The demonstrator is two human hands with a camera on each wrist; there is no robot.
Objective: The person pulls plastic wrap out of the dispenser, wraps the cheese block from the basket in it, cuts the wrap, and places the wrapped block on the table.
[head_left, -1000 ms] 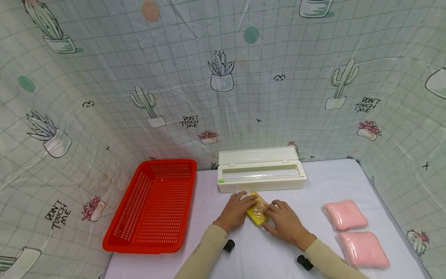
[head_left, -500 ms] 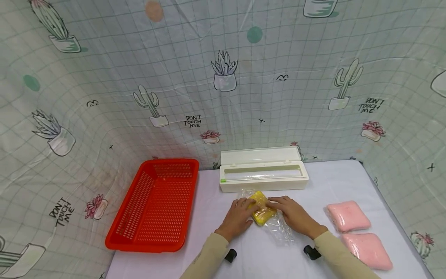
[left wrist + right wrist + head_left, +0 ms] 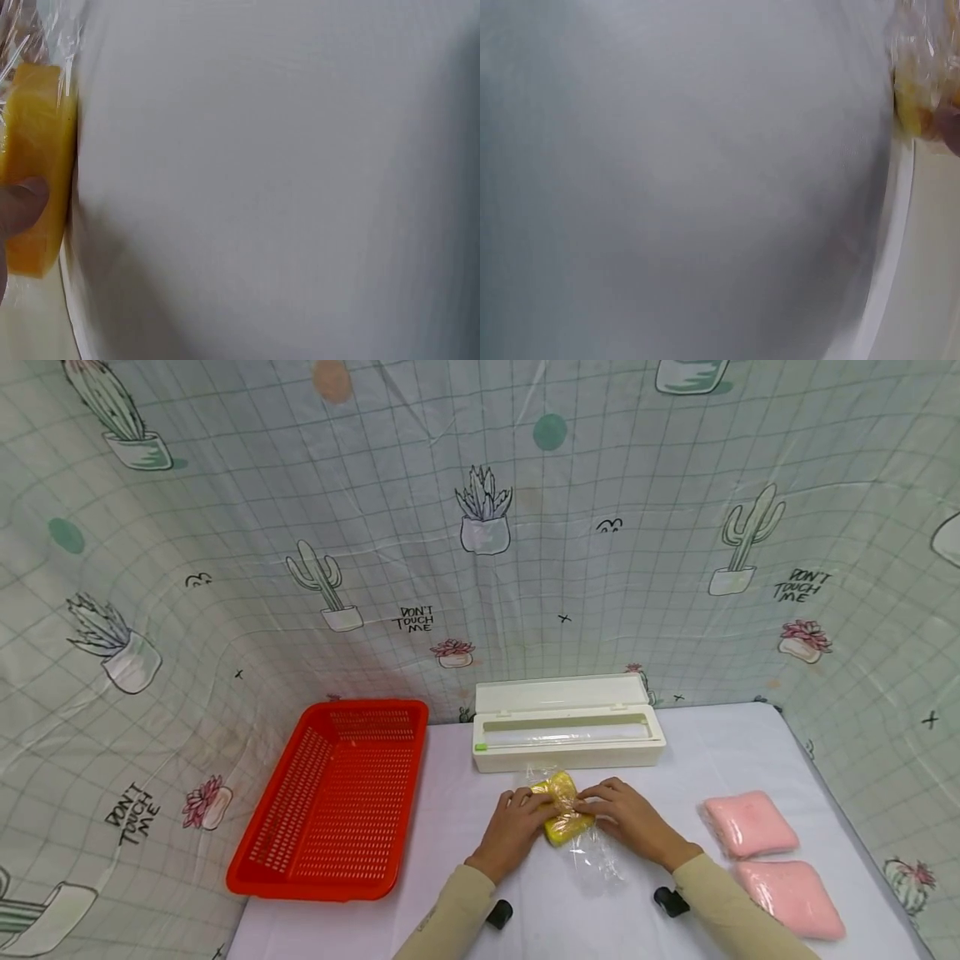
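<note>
A yellow block point(image 3: 564, 832) lies on the table in clear cling film point(image 3: 596, 860), loose and crinkled past its lower right corner. My left hand point(image 3: 516, 827) holds the block from the left, fingers bent over its top. In the left wrist view, the left thumb point(image 3: 26, 202) lies against the block's side. My right hand point(image 3: 630, 818) is at the block's right side, fingertips pinching the film there. The right wrist view catches only a yellow corner point(image 3: 909, 105) under shiny film, with a fingertip at the edge.
Behind the hands stands a white cling film dispenser point(image 3: 570, 758), lid raised, roll inside. A red plastic basket point(image 3: 408, 793) is on the left. Two pink wrapped packs point(image 3: 750, 825) lie at the right. The patterned curtain point(image 3: 555, 527) rises behind the table.
The block has been turned, and loose film that was not visible at first now spreads at its lower right. The right hand first moved up and right, then slightly back toward the block.
</note>
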